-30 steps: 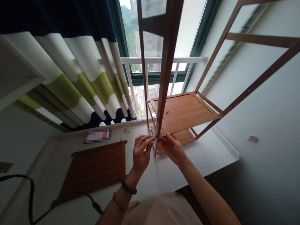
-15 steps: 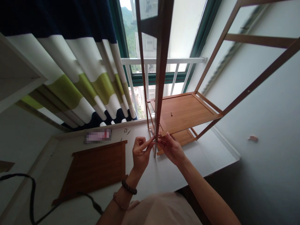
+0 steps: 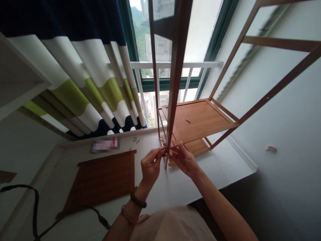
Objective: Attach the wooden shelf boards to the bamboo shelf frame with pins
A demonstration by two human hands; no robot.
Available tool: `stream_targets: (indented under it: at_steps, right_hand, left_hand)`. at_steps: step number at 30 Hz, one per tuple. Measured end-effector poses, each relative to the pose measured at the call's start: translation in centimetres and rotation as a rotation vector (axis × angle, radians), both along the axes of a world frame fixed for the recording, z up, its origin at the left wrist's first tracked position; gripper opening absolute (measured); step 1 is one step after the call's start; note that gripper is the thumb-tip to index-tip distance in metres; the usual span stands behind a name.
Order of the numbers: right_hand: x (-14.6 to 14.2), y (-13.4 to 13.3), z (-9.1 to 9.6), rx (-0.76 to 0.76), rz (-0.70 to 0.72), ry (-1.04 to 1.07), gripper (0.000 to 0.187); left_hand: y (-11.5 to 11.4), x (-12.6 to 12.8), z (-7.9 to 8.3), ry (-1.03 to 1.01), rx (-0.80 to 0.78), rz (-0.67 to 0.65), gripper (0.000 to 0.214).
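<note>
At the lower part of the upright wooden post [image 3: 173, 100] of a shelf rack, both hands meet. My left hand [image 3: 151, 164] is closed in a pinch at the post's left side, on a small dark piece that looks like a screw, mostly hidden by the fingertips. On the other side, my right hand [image 3: 187, 162] has its thumb raised apart from the fingers, whose tips reach to the post beside the corner of the shelf board [image 3: 200, 117]. A loose screw [image 3: 188, 121] lies on that board.
Several small screws [image 3: 135, 139] lie on the white ledge [image 3: 213, 170] near a blurred packet [image 3: 105, 145]. A loose wooden panel [image 3: 105, 180] rests at left. Behind are a striped curtain [image 3: 100, 87] and white railing [image 3: 190, 65]. A black cable [image 3: 35, 207] crosses the lower left.
The upper part of the post has shifted slightly right. The screw on the shelf board has changed its direction. My right thumb has parted from the fingers; my left hand keeps its pinch.
</note>
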State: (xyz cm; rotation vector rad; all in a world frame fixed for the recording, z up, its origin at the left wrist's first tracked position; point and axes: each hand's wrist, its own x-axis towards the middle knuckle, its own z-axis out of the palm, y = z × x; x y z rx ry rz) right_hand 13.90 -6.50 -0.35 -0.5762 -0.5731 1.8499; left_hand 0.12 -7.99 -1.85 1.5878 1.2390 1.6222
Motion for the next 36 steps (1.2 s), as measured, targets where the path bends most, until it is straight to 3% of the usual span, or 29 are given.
stream_targets:
  at_steps: [7,16,21,30,36]
  right_hand:
    - [-0.3,0.1,-0.2,0.056,-0.038,-0.026,0.025]
    - [-0.7,0.7,-0.4,0.078,-0.057,0.005,0.025]
    - [-0.7,0.6,-0.3,0.075,-0.051,0.007,0.025]
    - [-0.7,0.5,-0.1,0.05,-0.053,-0.001,0.025]
    - [-0.6,0.4,0.1,0.041,-0.057,-0.007,0.025]
  left_hand:
    - [-0.3,0.1,-0.9,0.021,-0.03,0.027,0.023]
    - [0.0,-0.3,0.3,0.024,-0.093,0.018,0.024]
    - [0.0,-0.1,0.4,-0.147,-0.173,-0.015,0.025]
    - [-0.1,-0.4,0.6,-0.638,-0.244,-0.06,0.027]
    - [0.4,-0.6,0.6,-0.632,-0.361,-0.033,0.025]
